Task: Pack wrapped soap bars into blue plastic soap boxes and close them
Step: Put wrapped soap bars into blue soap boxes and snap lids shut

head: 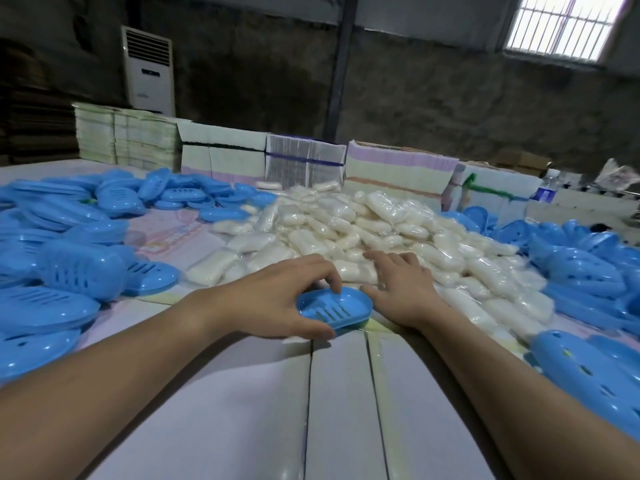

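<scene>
Fingers and thumb of the left hand curl round the rim of an open blue soap box half, holding it at the near edge of the table; it holds no soap. Just beside it, the right hand lies with fingers spread and fairly straight on the heap of wrapped soap bars, gripping none yet as far as I can tell. Loose blue box halves are piled to the left, and more to the right. No packed, closed box is recognisable, so judging by the heap, nearly all the work remains.
</scene>
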Action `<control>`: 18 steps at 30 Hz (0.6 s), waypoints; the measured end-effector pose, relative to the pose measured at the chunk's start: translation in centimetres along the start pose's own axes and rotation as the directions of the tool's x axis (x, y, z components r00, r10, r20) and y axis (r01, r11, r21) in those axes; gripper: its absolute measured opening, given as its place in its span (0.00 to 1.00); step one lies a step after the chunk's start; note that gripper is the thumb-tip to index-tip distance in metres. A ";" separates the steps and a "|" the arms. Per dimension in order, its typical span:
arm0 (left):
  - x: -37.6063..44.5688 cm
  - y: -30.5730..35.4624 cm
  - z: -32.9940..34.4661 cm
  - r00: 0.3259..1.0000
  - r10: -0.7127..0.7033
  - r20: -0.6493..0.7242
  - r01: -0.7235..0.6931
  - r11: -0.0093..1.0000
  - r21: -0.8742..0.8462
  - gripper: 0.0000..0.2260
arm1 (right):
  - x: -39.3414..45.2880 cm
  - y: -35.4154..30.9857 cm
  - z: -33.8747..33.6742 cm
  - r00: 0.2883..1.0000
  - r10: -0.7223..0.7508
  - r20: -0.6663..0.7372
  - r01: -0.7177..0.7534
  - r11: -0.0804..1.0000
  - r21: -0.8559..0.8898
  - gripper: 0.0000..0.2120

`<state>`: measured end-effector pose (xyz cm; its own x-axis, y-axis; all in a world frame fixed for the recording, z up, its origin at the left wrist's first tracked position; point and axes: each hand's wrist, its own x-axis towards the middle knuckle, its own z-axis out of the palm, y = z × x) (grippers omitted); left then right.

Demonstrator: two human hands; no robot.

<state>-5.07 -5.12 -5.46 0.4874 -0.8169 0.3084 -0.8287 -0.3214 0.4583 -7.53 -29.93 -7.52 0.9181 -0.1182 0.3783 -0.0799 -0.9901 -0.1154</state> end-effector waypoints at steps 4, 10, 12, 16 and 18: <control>0.1 -0.2 0.2 0.999 -0.031 -0.013 0.030 0.992 -0.125 0.22 | -0.1 0.4 -0.1 1.000 0.000 0.021 -0.001 0.998 0.056 0.31; 0.3 -0.2 0.8 0.989 -0.142 -0.045 0.127 0.959 -0.253 0.24 | -0.2 0.6 -0.5 1.000 -0.002 0.020 -0.002 0.985 0.171 0.26; 0.3 -0.3 0.9 0.983 -0.176 -0.047 0.155 0.943 -0.294 0.25 | -0.4 0.9 -0.8 1.000 0.027 0.011 -0.029 0.973 0.229 0.25; 0.2 -0.1 1.2 0.976 -0.212 -0.056 0.181 0.923 -0.339 0.27 | -0.6 1.7 -1.7 0.994 0.097 -0.059 -0.069 0.931 0.357 0.25; 0.3 -0.1 1.3 0.972 -0.223 -0.074 0.190 0.931 -0.313 0.29 | -0.8 1.8 -2.5 0.994 0.080 -0.081 -0.043 0.924 0.381 0.24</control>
<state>-5.17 -5.98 -6.46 0.6792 -0.6867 0.2592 -0.5924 -0.3044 0.7459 -9.40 -31.83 -5.70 0.8746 -0.2023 0.4407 0.0345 -0.8806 -0.4727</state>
